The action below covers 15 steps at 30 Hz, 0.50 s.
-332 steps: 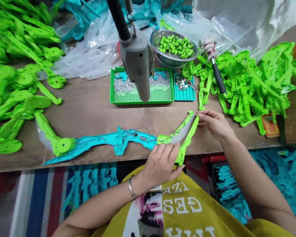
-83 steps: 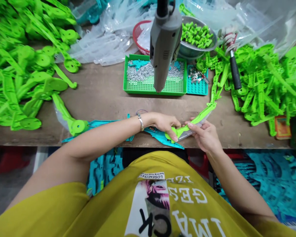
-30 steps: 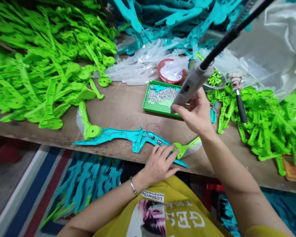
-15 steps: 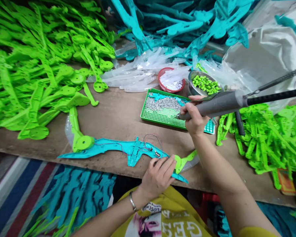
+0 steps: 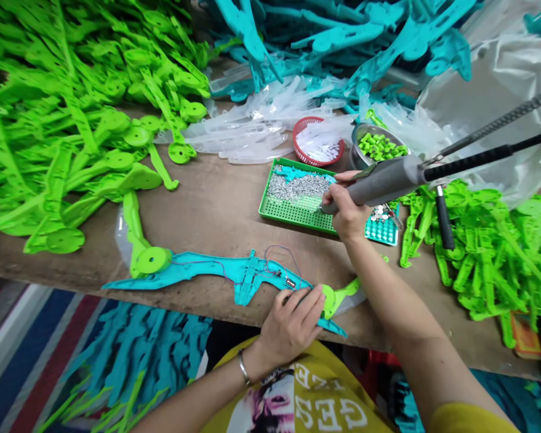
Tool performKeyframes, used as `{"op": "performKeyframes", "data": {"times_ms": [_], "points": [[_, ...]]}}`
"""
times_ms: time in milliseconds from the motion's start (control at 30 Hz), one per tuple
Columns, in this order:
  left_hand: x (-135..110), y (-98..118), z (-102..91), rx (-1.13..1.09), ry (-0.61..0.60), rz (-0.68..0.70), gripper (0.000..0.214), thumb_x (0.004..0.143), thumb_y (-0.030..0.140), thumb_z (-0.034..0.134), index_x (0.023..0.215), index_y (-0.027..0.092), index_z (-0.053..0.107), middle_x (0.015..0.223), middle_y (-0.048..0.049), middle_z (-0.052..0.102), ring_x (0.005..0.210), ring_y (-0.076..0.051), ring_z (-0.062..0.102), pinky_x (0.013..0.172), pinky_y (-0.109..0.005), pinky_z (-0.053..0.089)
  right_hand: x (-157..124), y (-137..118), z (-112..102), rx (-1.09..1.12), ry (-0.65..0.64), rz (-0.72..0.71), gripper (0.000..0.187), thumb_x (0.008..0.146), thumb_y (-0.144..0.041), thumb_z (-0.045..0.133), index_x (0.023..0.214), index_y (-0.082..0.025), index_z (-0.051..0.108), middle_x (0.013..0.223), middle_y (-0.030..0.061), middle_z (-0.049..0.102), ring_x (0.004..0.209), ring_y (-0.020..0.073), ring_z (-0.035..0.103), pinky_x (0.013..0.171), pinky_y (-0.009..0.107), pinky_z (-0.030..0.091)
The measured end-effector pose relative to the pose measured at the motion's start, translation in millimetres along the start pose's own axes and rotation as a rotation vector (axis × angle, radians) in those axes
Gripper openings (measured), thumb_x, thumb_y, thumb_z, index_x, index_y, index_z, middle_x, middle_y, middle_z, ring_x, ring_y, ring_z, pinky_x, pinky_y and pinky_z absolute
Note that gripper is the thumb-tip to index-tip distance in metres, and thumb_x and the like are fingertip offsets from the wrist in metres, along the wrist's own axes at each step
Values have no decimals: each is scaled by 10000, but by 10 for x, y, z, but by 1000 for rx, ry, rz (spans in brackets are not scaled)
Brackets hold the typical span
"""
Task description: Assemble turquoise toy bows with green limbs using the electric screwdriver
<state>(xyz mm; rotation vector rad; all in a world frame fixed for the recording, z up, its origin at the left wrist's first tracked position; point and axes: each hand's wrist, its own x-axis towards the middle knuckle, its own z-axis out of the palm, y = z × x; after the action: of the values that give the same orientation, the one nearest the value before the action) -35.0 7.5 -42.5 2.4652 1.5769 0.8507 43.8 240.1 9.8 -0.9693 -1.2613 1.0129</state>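
Your right hand [image 5: 346, 211] is wrapped around the nose of the grey power screwdriver [image 5: 383, 180], its tip down over the green tray [image 5: 293, 211] of small silver screws [image 5: 297, 185]. Your left hand [image 5: 293, 322] lies flat, fingers spread, pressing the teal toy body [image 5: 207, 270] at the near edge of the worktop [image 5: 207, 210], just beside the green disc piece [image 5: 331, 297]. Red and blue wires [image 5: 277, 258] loop above the body. Beyond the tray: a red basket [image 5: 318, 141], a steel bowl [image 5: 356, 135] of green bits. Green part heaps [image 5: 49, 120] lie left and right.
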Motion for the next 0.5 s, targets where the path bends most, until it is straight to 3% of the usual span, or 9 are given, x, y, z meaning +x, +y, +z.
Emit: {"op": "performKeyframes", "data": {"times_ms": [233,500], "points": [[32,2,-34,39,25,28,304,935,264,582,1224,216,660,1357,-97,668,1132,-236,638,913,-412,465,11,-28,47,-32,-7,-25,235,763,-417,685,854,-265,530,539,-72,506,447,134,521,497,300,448],[6,-1,40,-115,120,-28,407,966,281,564,1310,73,503,1309,-161,687,1182,-225,634,964,-419,433,13,25,42,-52,-10,-6,294,743,-477,705,849,-260,537,540,-72,498,438,120,494,496,300,440]]}}
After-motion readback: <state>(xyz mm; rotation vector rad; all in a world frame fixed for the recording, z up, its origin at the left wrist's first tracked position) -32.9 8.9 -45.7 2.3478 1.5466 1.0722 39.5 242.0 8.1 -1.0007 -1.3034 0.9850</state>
